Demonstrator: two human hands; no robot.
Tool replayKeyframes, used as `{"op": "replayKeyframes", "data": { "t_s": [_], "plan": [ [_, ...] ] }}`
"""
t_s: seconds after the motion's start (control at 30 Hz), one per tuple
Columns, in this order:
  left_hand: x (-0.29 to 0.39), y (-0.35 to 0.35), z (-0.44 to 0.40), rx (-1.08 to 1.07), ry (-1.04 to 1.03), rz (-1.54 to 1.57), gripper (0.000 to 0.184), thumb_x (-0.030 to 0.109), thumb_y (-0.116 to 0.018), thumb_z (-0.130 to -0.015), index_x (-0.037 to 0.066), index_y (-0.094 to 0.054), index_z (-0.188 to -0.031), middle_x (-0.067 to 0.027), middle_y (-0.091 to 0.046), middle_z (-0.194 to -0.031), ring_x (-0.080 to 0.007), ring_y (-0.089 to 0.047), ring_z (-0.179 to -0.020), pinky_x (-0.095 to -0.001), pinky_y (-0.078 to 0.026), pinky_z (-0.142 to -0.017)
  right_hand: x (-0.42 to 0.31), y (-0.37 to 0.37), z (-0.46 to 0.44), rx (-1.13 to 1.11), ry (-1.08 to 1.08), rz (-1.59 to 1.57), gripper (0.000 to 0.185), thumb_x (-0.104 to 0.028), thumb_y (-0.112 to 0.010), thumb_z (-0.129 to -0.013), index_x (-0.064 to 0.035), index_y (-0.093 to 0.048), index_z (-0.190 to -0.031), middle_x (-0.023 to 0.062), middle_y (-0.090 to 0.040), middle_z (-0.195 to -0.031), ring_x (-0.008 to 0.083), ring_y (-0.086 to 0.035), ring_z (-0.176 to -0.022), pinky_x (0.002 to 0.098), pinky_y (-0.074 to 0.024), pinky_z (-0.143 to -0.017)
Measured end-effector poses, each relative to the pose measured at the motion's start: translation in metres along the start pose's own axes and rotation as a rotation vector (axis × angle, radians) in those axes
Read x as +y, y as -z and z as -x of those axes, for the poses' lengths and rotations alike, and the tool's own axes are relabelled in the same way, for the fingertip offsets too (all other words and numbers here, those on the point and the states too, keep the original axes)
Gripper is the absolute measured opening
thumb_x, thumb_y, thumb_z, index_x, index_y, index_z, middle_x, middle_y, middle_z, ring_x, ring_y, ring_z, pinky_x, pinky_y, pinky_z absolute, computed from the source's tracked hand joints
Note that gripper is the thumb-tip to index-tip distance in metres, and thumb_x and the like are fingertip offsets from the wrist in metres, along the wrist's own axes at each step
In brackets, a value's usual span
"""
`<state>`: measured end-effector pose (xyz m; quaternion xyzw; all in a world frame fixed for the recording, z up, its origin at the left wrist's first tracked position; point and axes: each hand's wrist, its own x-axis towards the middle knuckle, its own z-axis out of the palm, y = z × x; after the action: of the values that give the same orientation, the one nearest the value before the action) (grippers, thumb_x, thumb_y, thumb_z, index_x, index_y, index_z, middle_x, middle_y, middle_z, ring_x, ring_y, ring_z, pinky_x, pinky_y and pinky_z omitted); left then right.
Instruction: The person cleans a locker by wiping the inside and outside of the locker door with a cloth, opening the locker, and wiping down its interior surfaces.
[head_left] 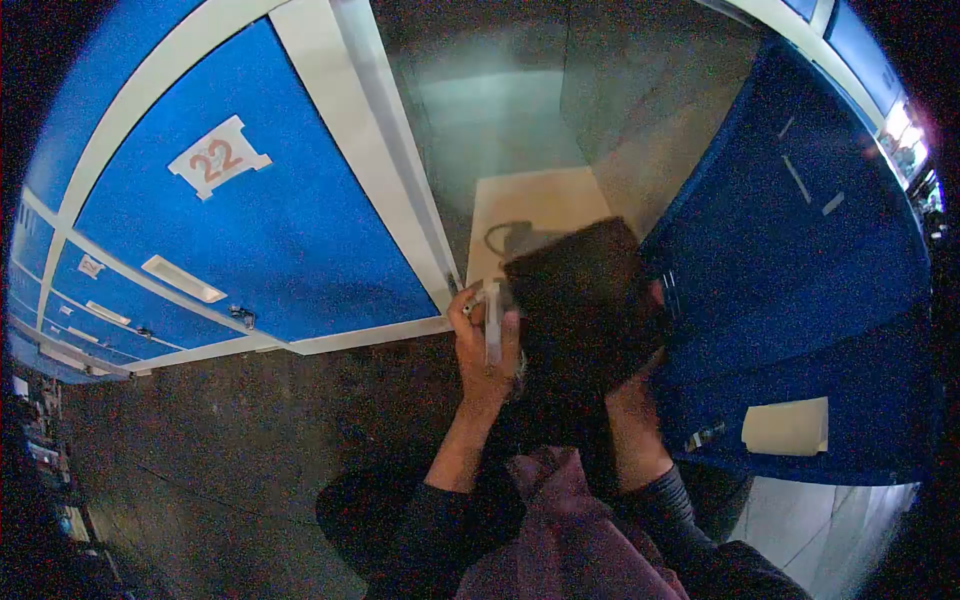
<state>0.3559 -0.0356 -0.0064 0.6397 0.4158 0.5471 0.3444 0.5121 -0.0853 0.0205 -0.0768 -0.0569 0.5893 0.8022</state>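
My left hand (482,345) is closed round a slim, pale object (493,322), which stands roughly upright between thumb and fingers. Beside it, my right hand (638,385) supports a large dark, boxy item (580,290) from its right side; most of that hand's fingers are hidden behind it. The dark item hangs over a tan board (540,200) inside an open locker compartment. A dark loop (508,237), perhaps a cable or handle, lies on the board just above my left hand.
On the left is a blue locker door (250,200) with a white frame and a "22" label (216,157). A dark blue open door (800,270) stands to the right, bearing a cream handle-like piece (786,427). Dark floor (230,450) lies below.
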Motion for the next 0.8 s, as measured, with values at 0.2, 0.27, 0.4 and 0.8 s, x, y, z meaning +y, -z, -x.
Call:
{"op": "replayKeyframes", "data": {
  "t_s": [0.2, 0.27, 0.4, 0.8],
  "plan": [
    [0.000, -0.005, 0.001, -0.018, -0.066, -0.081, 0.052, 0.019, -0.055, -0.087, 0.000, -0.025, -0.125, -0.0236, -0.055, -0.100, -0.0297, -0.058, -0.092, -0.0377, -0.045, -0.079, 0.001, -0.046, -0.066, -0.284, 0.503, 1.002, 0.052, -0.041, -0.036, -0.092, -0.0035, -0.042, -0.127, 0.0168, -0.044, -0.129, 0.0308, -0.044, -0.116, 0.0449, -0.0310, -0.100],
    [0.001, -0.008, 0.002, -0.033, -0.027, -0.038, 0.052, 0.020, -0.055, -0.087, 0.000, -0.026, -0.125, -0.0229, -0.055, -0.100, -0.0292, -0.058, -0.090, -0.0375, -0.045, -0.079, 0.010, -0.019, -0.092, -0.426, 0.585, 1.930, 0.054, -0.042, -0.036, -0.092, -0.0030, -0.038, -0.129, 0.0180, -0.039, -0.133, 0.0311, -0.036, -0.123, 0.0437, -0.0240, -0.104],
    [0.003, -0.004, -0.001, -0.046, 0.005, -0.056, 0.053, 0.020, -0.056, -0.086, 0.000, -0.026, -0.125, -0.0221, -0.053, -0.102, -0.0275, -0.057, -0.088, -0.0364, -0.045, -0.078, 0.039, 0.055, -0.132, -0.481, 0.516, 2.813, 0.058, -0.042, -0.038, -0.091, -0.0031, -0.033, -0.134, 0.0188, -0.030, -0.139, 0.0331, -0.025, -0.130, 0.0459, -0.0177, -0.107],
    [-0.003, -0.003, 0.013, -0.143, 0.175, 0.044, 0.059, 0.022, -0.060, -0.084, -0.002, -0.026, -0.125, -0.0161, -0.051, -0.102, -0.0217, -0.054, -0.088, -0.0324, -0.044, -0.077, 0.049, 0.085, -0.264, -0.182, 0.808, 2.849, 0.068, -0.043, -0.052, -0.081, -0.0070, -0.031, -0.135, 0.0157, -0.033, -0.138, 0.0306, -0.029, -0.129, 0.0512, -0.0251, -0.102]
  ]
}}
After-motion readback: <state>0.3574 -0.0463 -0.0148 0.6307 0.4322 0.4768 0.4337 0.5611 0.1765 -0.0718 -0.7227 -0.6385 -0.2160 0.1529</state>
